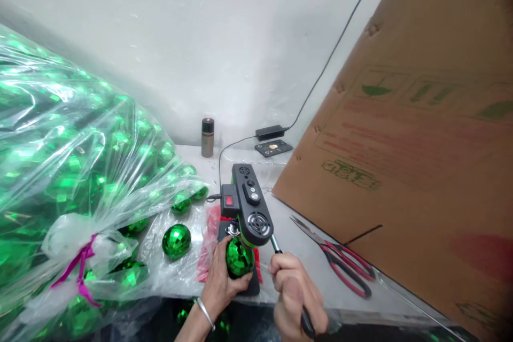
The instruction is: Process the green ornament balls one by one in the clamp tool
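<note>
The left hand (219,284) holds a green ball (239,257) under the press (250,207); the right hand (294,294) grips its lever (276,245).

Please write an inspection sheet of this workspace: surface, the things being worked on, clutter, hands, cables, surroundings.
Surface: white table, partly covered by clear plastic.
Job's things: green ball held under the black press machine; machine lever.
Clutter: red scissors, loose green ball, small can, dark flat device.
Hands: left hand holds the ball; right hand grips the lever.
Cables: black cable up the wall from the adapter.
Surroundings: bag of green balls, cardboard box, white wall.
</note>
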`<state>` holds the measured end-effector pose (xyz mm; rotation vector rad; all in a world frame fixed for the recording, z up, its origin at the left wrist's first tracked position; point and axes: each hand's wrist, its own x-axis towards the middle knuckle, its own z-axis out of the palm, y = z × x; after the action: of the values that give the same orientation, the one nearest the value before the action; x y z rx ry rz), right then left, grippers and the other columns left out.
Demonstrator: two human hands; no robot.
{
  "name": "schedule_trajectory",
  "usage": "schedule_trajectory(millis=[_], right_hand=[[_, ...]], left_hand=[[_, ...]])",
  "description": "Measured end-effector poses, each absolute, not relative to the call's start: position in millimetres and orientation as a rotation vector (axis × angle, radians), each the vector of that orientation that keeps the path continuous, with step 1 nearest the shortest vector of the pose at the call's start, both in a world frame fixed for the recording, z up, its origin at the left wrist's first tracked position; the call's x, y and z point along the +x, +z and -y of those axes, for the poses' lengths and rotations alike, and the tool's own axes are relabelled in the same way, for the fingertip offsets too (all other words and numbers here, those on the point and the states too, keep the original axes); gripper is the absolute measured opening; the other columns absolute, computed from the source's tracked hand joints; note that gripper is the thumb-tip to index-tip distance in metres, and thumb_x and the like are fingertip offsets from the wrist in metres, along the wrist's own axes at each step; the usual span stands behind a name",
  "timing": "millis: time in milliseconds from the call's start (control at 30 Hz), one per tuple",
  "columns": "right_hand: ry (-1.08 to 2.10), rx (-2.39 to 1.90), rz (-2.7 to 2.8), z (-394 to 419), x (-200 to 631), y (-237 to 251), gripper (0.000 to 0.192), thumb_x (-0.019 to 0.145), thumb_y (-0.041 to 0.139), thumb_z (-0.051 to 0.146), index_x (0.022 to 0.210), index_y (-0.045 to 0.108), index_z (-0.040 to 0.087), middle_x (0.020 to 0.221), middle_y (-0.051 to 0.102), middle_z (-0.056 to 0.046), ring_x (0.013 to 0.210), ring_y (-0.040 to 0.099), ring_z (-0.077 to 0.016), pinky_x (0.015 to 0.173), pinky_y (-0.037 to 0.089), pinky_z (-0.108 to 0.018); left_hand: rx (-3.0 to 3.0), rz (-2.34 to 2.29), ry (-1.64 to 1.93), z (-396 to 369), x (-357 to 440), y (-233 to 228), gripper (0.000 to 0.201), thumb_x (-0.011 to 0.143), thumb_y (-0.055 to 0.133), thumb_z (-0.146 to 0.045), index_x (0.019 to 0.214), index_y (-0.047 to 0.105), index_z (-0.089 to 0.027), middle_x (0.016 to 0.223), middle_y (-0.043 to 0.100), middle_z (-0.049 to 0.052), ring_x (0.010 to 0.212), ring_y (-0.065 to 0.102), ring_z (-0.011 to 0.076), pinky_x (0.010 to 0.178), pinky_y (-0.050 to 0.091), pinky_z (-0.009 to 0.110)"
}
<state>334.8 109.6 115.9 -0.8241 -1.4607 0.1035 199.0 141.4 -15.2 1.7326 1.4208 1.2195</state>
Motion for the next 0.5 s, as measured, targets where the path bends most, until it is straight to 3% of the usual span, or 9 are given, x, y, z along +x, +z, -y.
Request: schedule_trajectory(millis=[500], right_hand=[[0.124,-0.894,1.375,-106.5,328.7,114.4,0.034,0.105,0.04,0.014,0.073,0.049,0.022,0.074,0.057,0.001,0.063,0.055,-0.0121,0.058,0.043,-0.026]], left_hand=[[1.706,-1.429,1.207,-141.9,199.7,-11.5,0.079,0.066,0.079,-0.028,0.139,0.052,-0.016,0.134,0.068,0.019,0.127,0.066,0.0391,0.112,0.052,0.062]])
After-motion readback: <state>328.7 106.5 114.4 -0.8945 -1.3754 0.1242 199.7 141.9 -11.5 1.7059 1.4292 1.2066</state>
